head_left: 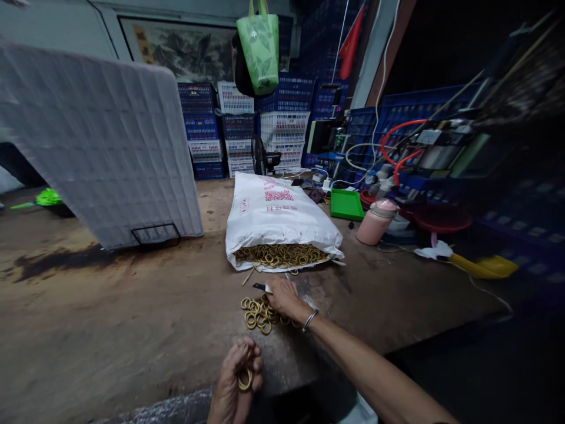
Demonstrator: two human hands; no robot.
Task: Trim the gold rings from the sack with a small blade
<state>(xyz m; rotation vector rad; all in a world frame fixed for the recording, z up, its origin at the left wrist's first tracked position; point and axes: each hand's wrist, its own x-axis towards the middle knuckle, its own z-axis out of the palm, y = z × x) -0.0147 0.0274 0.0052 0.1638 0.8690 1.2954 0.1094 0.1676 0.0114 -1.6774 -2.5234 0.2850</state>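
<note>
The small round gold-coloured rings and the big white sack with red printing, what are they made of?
The gold-coloured rings look like metal, maybe brass: yellowish and softly shiny, though plating or plastic is possible. The white sack seems to be plastic, perhaps woven, with a slight sheen and stiff creases.

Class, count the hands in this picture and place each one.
2. The left hand, low in the middle, holds at least one ring; the right hand is at the loose pile in front of the sack. Any behind the panel would be hidden.
</note>
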